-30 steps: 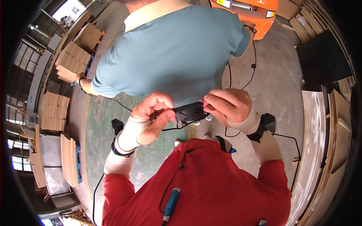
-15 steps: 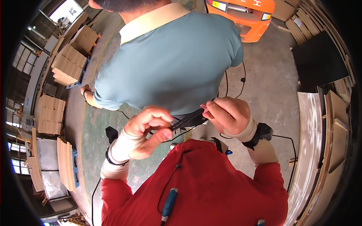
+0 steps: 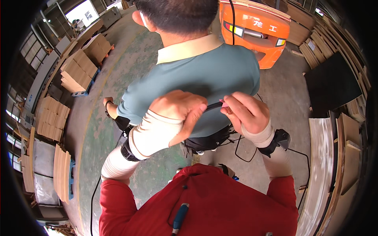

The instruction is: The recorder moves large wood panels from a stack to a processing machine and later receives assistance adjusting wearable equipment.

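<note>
Between my hands runs a short stretch of black cable or cord point(image 3: 214, 106) in front of a co-worker's back. My left hand point(image 3: 178, 108) is closed round its left end, back of the hand up and thumb toward the cord. My right hand point(image 3: 250, 113) pinches the other end at a small pink tab point(image 3: 224, 103); its fingertips are pressed together. The co-worker point(image 3: 197, 90), in a blue-grey shirt with a cream collar, stands close with their back to me. At their waist hangs a black pouch point(image 3: 208, 142), partly behind my left hand.
An orange machine point(image 3: 252, 37) stands beyond the co-worker. Stacked boards on blue pallets point(image 3: 80, 74) line the left side. Long sheets point(image 3: 318, 157) and a black panel point(image 3: 334, 78) are on the right. A loose black cable point(image 3: 305, 165) trails beside my right arm.
Both hands have risen in the view. My left hand has turned over and closed on the cord, its fingers previously more spread. The co-worker's head now shows more fully.
</note>
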Available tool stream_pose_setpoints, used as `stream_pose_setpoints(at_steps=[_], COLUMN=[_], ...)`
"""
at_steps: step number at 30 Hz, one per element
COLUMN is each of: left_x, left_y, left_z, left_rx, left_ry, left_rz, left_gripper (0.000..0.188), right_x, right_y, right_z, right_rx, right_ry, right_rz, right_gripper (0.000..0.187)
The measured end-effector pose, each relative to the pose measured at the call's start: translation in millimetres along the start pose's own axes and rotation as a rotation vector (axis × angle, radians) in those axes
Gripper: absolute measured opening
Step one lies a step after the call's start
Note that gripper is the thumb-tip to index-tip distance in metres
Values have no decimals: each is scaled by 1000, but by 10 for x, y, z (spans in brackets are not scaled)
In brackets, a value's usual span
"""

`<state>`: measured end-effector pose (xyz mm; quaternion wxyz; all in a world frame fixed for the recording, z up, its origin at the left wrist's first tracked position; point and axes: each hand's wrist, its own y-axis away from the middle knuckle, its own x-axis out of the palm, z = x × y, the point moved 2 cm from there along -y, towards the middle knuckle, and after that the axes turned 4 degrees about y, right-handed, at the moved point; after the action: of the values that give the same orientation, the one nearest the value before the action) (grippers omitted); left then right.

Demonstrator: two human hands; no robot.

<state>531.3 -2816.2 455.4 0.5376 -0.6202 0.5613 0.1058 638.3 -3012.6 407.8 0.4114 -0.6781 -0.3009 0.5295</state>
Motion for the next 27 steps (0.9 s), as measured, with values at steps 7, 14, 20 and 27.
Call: stream_pose_setpoints(at_steps=[7,14,20,27], left_x=[-107,165,287,244], left_y=[-191,-312,-446,-383], left_z=[171,267,283,128], left_rx=[74,135,174,116], left_ry=[-484,-536,-630,-220], left_rz=[-181,-256,-288,-173], left_gripper=[31,29,15,17], right_x=[-24,-109,-160,-156], right_y=[96,115,404,208], right_z=[-75,-126,-132,-269], right_rx=[365,288,287,79], right_ry=[-251,-383,-373,-164], right_rz=[137,132,38,-119], right_gripper=[38,39,40,41])
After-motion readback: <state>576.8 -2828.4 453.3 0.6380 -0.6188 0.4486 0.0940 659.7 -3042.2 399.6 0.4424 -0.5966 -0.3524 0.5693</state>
